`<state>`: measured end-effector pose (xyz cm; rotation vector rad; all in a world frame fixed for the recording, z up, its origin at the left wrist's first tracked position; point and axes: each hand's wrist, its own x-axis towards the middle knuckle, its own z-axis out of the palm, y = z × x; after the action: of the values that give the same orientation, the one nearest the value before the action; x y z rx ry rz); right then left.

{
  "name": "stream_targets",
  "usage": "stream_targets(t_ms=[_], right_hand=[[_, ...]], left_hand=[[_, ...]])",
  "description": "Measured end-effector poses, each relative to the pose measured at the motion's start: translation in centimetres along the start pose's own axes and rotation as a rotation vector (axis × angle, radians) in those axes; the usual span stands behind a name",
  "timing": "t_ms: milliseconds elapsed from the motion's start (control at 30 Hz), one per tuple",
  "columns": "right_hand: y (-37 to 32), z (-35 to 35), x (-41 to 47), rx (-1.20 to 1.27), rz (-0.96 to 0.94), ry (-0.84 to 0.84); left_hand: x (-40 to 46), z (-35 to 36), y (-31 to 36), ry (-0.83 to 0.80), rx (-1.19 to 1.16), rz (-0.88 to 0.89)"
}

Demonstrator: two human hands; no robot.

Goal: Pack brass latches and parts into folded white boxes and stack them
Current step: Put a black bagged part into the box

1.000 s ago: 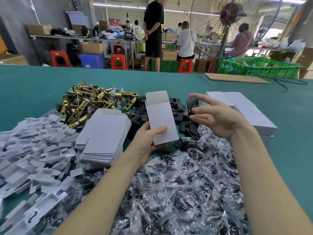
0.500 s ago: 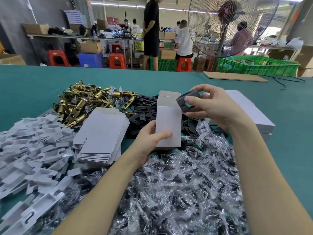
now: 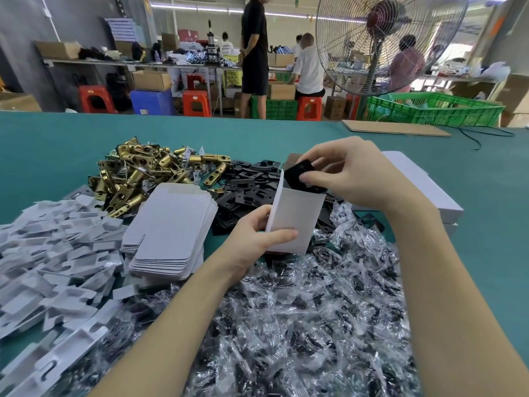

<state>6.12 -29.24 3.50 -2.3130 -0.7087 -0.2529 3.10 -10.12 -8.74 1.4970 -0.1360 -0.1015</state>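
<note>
My left hand [image 3: 257, 239] grips the lower end of an upright white box [image 3: 294, 219] whose top is open. Above that opening my right hand [image 3: 349, 173] pinches a black plate [image 3: 299, 174], whose lower edge dips into the box. A heap of brass latches [image 3: 143, 173] lies at the back left, with loose black plates [image 3: 249, 187] beside it. Flat unfolded white boxes [image 3: 171, 233] are stacked left of the held box. Closed white boxes [image 3: 423, 184] are stacked behind my right wrist.
Clear bags of small black parts [image 3: 300, 325] cover the table's near side. White card inserts [image 3: 48, 253] spread over the left. A sheet of cardboard [image 3: 395, 128] and a black cable lie at the far right of the green table [image 3: 57, 138]. A fan, crates and people stand beyond.
My right hand lifted the black plate from beside the box to its open top. My left hand turned the box upright and its top flap opened.
</note>
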Motion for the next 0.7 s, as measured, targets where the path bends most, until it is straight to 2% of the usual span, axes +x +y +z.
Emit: stream_targets(t_ms=[200,367,533,700], right_hand=[[0.7,-0.4,-0.1,0.036,0.014,-0.058],[1.4,0.2,-0.3,-0.039,0.065,-0.106],[1.9,0.6,-0.3,0.034,0.119,-0.125],[1.3,1.2,0.1,-0.111,0.121,-0.205]], left_hand=[[-0.1,0.0,0.2,-0.050,0.018,-0.016],[-0.2,0.3,0.5,-0.004,-0.012,-0.030],[-0.3,0.4,0.4,0.019,-0.007,-0.048],[-0.1,0.3,0.3,0.047,-0.008,-0.065]])
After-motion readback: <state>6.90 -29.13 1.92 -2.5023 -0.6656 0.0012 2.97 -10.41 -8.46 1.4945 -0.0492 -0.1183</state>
